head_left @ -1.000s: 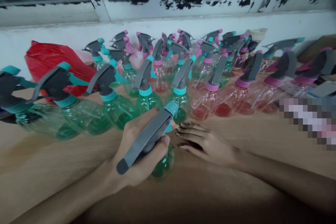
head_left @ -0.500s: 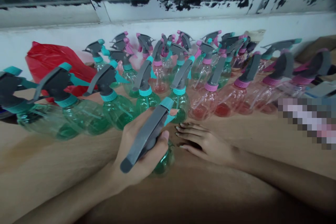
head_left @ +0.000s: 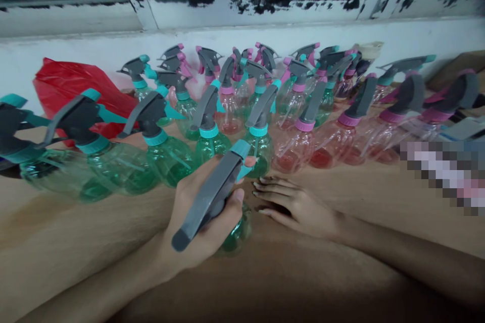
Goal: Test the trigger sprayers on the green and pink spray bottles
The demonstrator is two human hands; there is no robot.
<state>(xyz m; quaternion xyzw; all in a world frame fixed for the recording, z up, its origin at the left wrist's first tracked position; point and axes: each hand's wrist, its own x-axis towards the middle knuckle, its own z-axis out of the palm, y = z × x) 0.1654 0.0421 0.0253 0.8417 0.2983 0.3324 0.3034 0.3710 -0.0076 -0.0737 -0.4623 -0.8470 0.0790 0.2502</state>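
My left hand is wrapped around the neck of a green spray bottle with a grey and teal trigger head. Its nozzle points away from me, and one fingertip shows by the teal trigger. Most of the bottle's neck is hidden behind my fingers. To the right, my right hand rests on the wooden table, fingers stretched out, holding nothing. Just beyond both hands stands another green spray bottle, and to its right a pink spray bottle.
A front row of green and pink spray bottles crosses the table, with several more crowded behind it. A red plastic bag lies at the back left. A white wall runs below the windows. Blurred-out items are at the right.
The nozzle end of the held spray bottle's head has shifted slightly up and left since the first frame. My right hand has stayed in place.
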